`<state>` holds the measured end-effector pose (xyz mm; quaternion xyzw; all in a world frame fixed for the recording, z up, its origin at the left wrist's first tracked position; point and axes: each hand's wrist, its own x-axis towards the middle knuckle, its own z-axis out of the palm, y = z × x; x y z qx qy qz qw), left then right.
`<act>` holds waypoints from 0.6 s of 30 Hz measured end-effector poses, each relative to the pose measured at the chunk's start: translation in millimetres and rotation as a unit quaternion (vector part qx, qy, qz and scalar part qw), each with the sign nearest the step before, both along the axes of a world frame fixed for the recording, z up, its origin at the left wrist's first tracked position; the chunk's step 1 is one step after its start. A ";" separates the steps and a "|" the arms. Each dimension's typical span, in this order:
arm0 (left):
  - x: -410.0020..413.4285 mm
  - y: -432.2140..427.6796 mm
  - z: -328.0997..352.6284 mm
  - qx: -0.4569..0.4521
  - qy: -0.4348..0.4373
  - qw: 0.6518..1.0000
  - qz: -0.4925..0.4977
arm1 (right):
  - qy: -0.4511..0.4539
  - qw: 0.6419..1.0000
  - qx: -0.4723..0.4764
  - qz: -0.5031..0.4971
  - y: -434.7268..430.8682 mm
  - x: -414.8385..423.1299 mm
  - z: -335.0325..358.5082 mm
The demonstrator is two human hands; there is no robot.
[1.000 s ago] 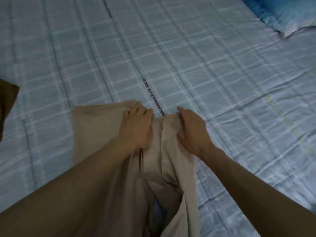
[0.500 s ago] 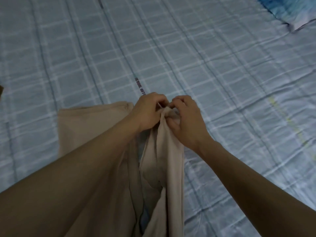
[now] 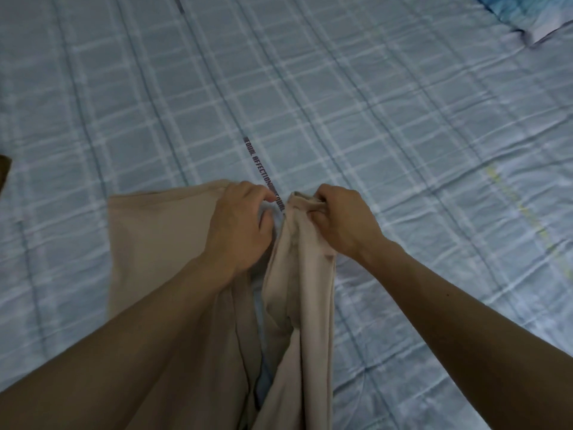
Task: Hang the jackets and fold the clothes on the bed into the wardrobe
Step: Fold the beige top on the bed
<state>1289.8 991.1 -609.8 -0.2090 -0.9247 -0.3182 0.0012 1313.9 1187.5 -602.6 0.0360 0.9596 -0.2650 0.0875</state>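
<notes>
Forearms flank the beige garment (image 3: pixel 161 243), whose long axis runs straight away from the person. Its near end drops out of view at the bottom and its far end lies at the hands. Along that axis the cloth divides into two strips with a slit of blue between them. The left strip lies broad and flat on the bed sheet (image 3: pixel 403 150). The right strip is narrower, bunched and raised off the sheet.

At the garment's far end the left hand (image 3: pixel 240 231) has its fingers curled over the inner far corner of the flat strip and appears to pinch it, though the thumb is hidden. Just across the slit, the right hand (image 3: pixel 344 225) clutches the gathered far tip of the raised strip in a closed fist. The hands sit level along the axis, neither nearer, each on its own side.

The coming move, as I judge it, turns on that sideways gap. Either the right strip gets carried left across the slit onto the flat one, or both tips get drawn back toward the near end.

Beyond the garment's far end, a printed strip of lettering (image 3: pixel 259 162) runs on away from it. A dark brown cloth (image 3: pixel 4 175) shows well to the garment's left, and a pillow (image 3: pixel 527 17) lies far beyond it to the right.
</notes>
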 end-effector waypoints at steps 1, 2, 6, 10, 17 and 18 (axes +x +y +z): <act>1.2 2.1 1.0 -0.010 0.001 1.000 -0.008 | 0.008 1.000 -0.006 -0.017 9.2 4.0 3.9; 3.0 5.0 2.8 -0.019 0.003 1.000 -0.017 | 0.014 0.999 -0.003 -0.033 19.9 8.5 7.5; 16.3 17.7 9.9 -0.038 0.000 0.998 -0.051 | 0.016 0.991 0.068 -0.112 71.7 34.3 18.1; 37.7 32.7 15.0 -0.064 -0.003 0.996 -0.067 | -0.030 0.976 0.099 -0.193 107.7 59.1 18.7; 85.7 64.2 17.0 -0.068 0.020 0.987 -0.146 | 0.051 0.965 0.023 -0.258 120.0 71.1 29.7; 92.0 67.9 15.5 -0.063 0.007 0.986 -0.152 | 0.067 0.962 0.014 -0.265 122.2 70.6 35.2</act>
